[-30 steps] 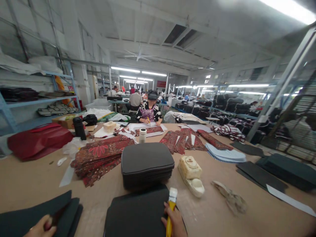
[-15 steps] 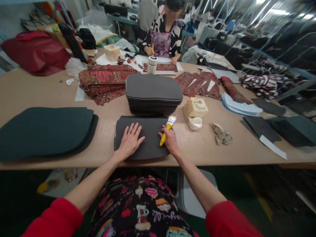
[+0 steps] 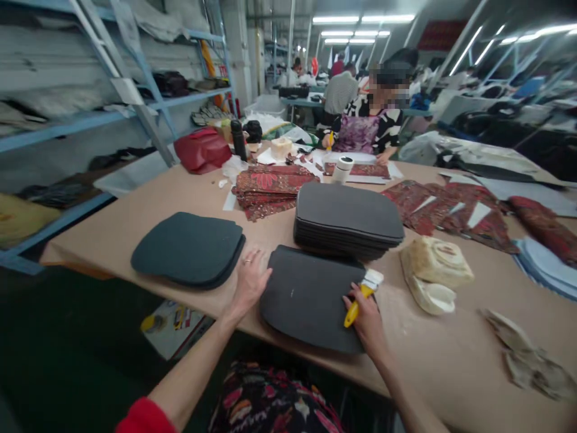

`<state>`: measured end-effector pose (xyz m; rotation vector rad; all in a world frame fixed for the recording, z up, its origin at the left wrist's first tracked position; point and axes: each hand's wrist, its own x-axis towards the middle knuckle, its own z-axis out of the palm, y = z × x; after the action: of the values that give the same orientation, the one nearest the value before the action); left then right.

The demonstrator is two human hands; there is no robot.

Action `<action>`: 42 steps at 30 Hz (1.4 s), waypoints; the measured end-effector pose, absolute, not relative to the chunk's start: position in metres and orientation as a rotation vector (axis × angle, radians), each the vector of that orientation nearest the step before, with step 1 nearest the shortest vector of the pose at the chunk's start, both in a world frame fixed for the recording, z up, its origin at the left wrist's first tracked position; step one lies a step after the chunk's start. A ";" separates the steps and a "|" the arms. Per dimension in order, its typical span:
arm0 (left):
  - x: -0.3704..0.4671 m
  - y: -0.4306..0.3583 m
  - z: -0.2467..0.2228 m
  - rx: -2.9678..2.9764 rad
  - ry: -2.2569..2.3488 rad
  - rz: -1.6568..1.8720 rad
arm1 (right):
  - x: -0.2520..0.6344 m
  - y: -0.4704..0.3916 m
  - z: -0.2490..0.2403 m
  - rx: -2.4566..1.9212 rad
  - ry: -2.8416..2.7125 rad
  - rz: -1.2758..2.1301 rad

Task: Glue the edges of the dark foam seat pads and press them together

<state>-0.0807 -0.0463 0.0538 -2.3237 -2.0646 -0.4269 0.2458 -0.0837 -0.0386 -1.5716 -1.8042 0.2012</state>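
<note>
Directly before me lies a dark grey rounded panel (image 3: 311,294) at the table's front edge. My right hand (image 3: 366,313) grips a paintbrush (image 3: 358,304) with a yellow handle and pale bristles, and rests on the panel's right side. Just off the panel's left edge is my left hand (image 3: 251,279), fingers stretched out and holding nothing. It is close to a small pile of dark green panels (image 3: 187,249) on the left. Behind the grey panel rises a tall stack of similar grey panels (image 3: 349,210).
A glue-stained pale container (image 3: 437,264) stands right of the stack, with a crumpled rag (image 3: 532,355) nearer me. Patterned red pieces (image 3: 274,186) and a white-topped bottle (image 3: 342,169) lie beyond. Across the table a co-worker (image 3: 367,129) holds another yellow brush.
My left hand has moved left off the grey panel toward the green pile. The right hand still holds the brush on the panel. My view has turned left and up.
</note>
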 end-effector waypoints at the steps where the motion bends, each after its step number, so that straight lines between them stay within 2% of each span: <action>1: -0.102 -0.046 0.062 -2.209 -2.137 -0.434 | 0.247 -0.084 -0.042 -1.576 -1.799 0.197; 6: -0.189 -0.046 0.077 -2.099 -2.221 -0.382 | 0.247 -0.085 -0.050 -1.644 -1.750 0.210; 15: -0.259 -0.015 0.030 -2.323 -1.988 -0.514 | 0.224 -0.080 -0.014 -1.780 -1.505 0.339; 21: -0.264 -0.008 0.050 -2.405 -2.030 -0.555 | 0.155 -0.084 0.034 -1.741 -1.417 0.340; 28: -0.227 -0.021 0.081 -2.416 -1.884 -0.877 | -0.004 -0.043 0.115 -1.435 -1.390 1.090; 34: -0.174 -0.037 0.092 -2.446 -1.710 -1.236 | -0.040 0.002 0.115 -1.545 -1.397 1.049; 37: -0.149 -0.072 0.098 -2.395 -2.000 -1.481 | -0.031 0.000 0.118 -1.441 -1.466 0.943; 39: -0.134 -0.098 0.099 -2.556 -2.463 -1.682 | -0.017 -0.006 0.129 -1.390 -1.460 0.923; 41: -0.124 -0.114 0.096 -2.391 -3.044 -2.183 | 0.005 -0.016 0.144 -1.391 -1.401 0.942; 42: -0.122 -0.116 0.092 -2.045 -3.242 -2.503 | 0.020 -0.022 0.150 -1.406 -1.374 0.948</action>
<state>-0.1220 -0.1157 0.0922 -2.0450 -3.2424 -2.5029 0.0195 -0.0217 0.1504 -1.4057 -1.3742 0.9485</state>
